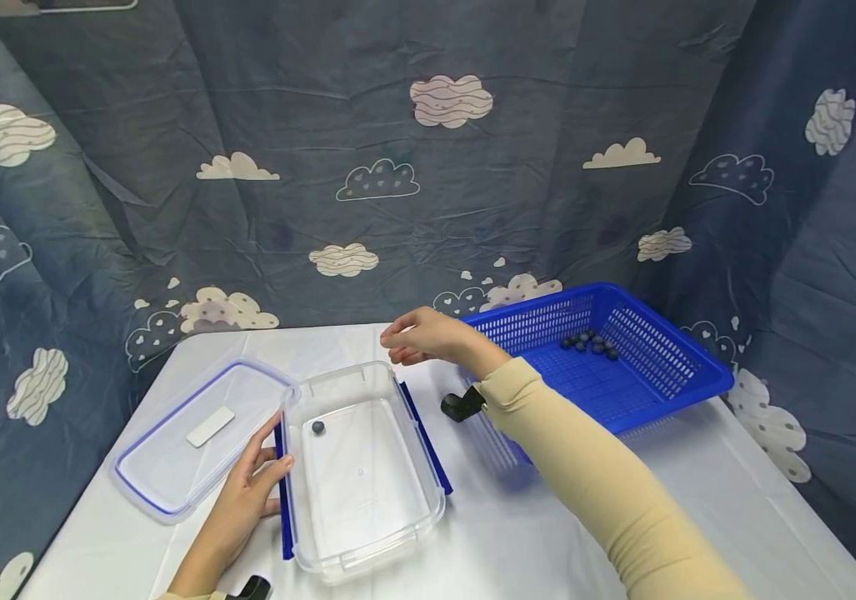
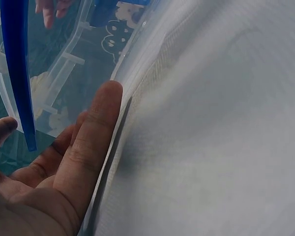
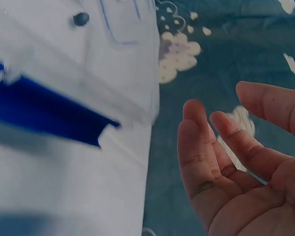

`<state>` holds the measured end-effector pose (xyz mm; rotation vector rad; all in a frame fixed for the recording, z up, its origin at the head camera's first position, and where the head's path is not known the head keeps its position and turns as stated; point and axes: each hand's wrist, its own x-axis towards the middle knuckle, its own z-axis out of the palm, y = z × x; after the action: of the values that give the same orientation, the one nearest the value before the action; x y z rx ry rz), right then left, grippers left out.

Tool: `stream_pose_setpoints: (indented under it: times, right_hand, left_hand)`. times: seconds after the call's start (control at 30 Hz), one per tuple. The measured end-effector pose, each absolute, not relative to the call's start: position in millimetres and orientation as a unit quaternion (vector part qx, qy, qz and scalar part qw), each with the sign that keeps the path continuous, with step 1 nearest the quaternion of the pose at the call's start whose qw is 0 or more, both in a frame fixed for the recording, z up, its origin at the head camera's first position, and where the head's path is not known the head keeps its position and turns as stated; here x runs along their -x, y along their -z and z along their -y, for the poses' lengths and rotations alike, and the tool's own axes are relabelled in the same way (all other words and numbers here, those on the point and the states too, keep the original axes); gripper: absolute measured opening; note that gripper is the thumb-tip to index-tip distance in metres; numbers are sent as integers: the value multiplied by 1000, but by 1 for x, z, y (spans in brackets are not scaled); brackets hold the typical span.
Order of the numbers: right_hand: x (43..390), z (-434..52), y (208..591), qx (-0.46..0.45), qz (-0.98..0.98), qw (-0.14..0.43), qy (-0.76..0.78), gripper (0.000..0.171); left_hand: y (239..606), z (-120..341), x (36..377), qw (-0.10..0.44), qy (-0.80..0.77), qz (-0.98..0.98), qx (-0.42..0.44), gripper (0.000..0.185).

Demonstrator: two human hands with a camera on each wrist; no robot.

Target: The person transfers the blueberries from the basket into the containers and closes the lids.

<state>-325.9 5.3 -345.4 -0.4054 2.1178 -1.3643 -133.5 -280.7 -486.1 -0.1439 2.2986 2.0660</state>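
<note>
A clear plastic container [image 1: 367,500] with blue side clasps [image 1: 424,442] stands on the white table, and one blueberry [image 1: 318,427] lies in it. My left hand [image 1: 257,482] rests with straight fingers against the container's left wall [image 2: 64,73], holding nothing. My right hand [image 1: 414,339] hovers over the container's far rim. Its fingers [image 3: 206,147] are relaxed and the palm is empty. In the right wrist view the blueberry [image 3: 80,19] shows through the container, beside a blue clasp [image 3: 49,118].
The container's clear lid [image 1: 172,454] lies flat to the left, next to my left hand. A blue slotted basket [image 1: 668,367] at the right holds several blueberries [image 1: 589,343]. Cloud-patterned cloth hangs behind and beside the table.
</note>
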Motion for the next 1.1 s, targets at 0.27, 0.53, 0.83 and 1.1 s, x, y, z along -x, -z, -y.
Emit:
stream_pose_setpoints:
  times: [0.27,0.53,0.83,1.1]
  right_hand:
    - [342,-44,339,126,-801,274,517,41]
    - [357,-79,344,106,-807,254,522,47]
    - [375,-126,354,100,-782,234,570,47]
    - [385,-175,363,79,-771,211,596,52]
  left_hand:
    - [486,281,132,17,-667,-743,44,69]
    - [488,281,133,18,-665,-745,41,69]
    - [488,281,134,17,-663,-747,40,69]
    - [489,281,134,15,-662,-748,40,69]
